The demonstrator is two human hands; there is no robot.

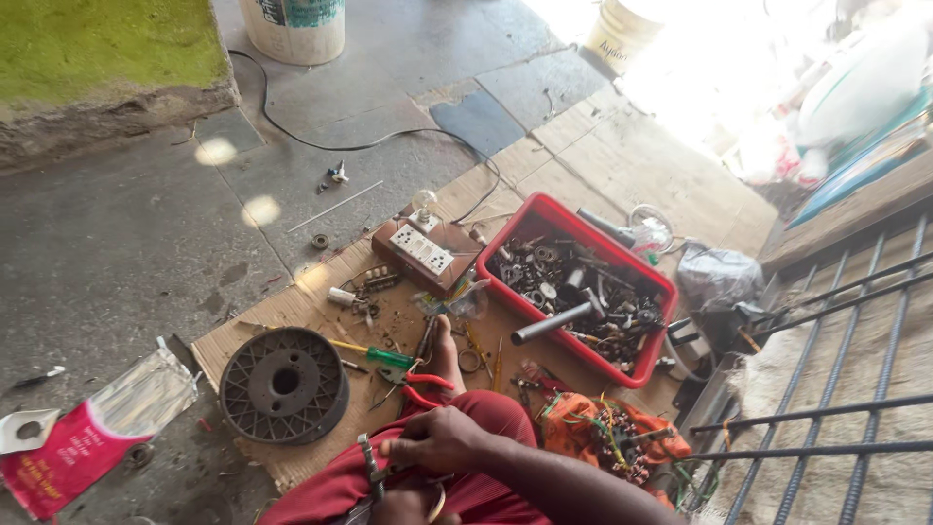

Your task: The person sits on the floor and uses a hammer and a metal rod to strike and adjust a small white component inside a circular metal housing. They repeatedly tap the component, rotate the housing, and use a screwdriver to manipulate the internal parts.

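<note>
The right hand (439, 439) lies palm down over the person's lap at the bottom of the view, its forearm running in from five o'clock, knuckles up and fingers curled in around a small metal part (370, 465) that sticks out at its nine o'clock side. The left hand (408, 506) sits just under it at six o'clock, mostly hidden by the right hand and the frame edge; how far its fingers are closed cannot be told, though it touches the same part. Both hands rest above the knee of the maroon trousers (486, 413), with a bare foot (445, 355) stretched out at twelve o'clock onto the cardboard sheet (583, 185).

Just beside the foot, at its nine o'clock, lie red-handled pliers (416, 381) and a green-handled screwdriver (374, 354). Farther at nine o'clock sits a round black spool (284, 385). At twelve o'clock from the hands is a wooden switchboard (425, 253); at one o'clock a red plastic tray (554, 216) holds bolts, nuts and a metal pipe (552, 323). An orange cloth (583, 433) with tangled wires lies at the forearm's three o'clock.
</note>
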